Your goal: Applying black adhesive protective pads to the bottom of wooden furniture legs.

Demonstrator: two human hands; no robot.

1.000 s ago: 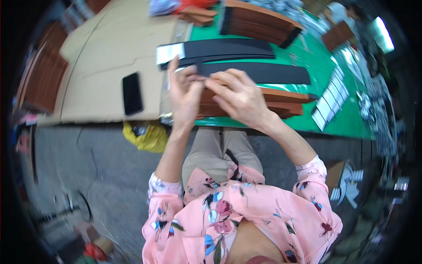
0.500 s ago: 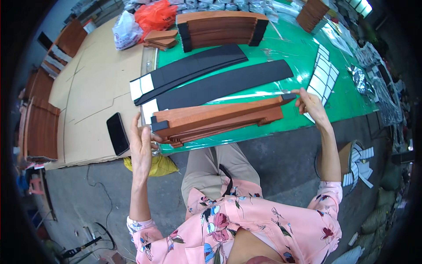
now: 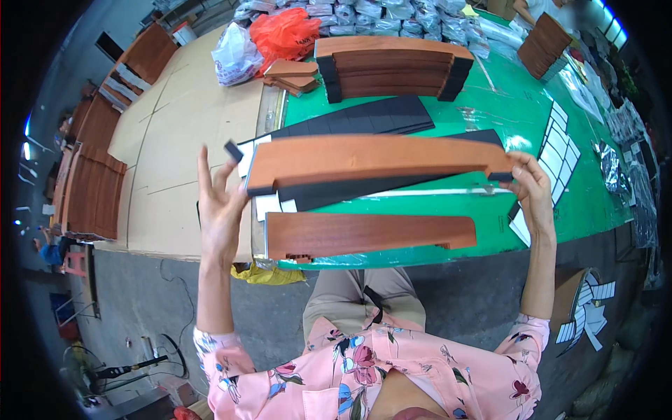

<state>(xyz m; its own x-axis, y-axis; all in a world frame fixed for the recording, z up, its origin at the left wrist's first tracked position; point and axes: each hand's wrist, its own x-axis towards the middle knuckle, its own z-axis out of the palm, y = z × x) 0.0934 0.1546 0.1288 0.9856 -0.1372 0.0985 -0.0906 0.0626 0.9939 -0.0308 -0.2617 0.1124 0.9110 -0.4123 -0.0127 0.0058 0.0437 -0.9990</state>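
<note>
A curved orange-brown wooden board point(image 3: 378, 155) is lifted over the table, with black pads under both ends. My right hand point(image 3: 533, 185) pinches its right end between thumb and fingers. At the left end my left hand point(image 3: 222, 213) has its thumb against the board, its other fingers raised. A small black piece point(image 3: 234, 150) shows at a fingertip of that hand. Below the lifted board, a stack of similar wooden boards point(image 3: 371, 234) lies along the table's near edge. Behind it are long black strips point(image 3: 364, 120) with white ends, partly hidden.
More boards with black ends point(image 3: 392, 73) stand stacked at the back. A red plastic bag point(image 3: 283, 38) and a white bag point(image 3: 236, 56) sit beside small wooden pieces point(image 3: 290, 73). A black-and-white sheet point(image 3: 556, 157) lies at right. Brown boards point(image 3: 91, 199) line the far left. Another person point(image 3: 535, 8) is at the back right.
The top board has been raised off the stack and turned so its broad face shows. Both hands have moved with it. The phone seen on the cardboard at left is no longer visible.
</note>
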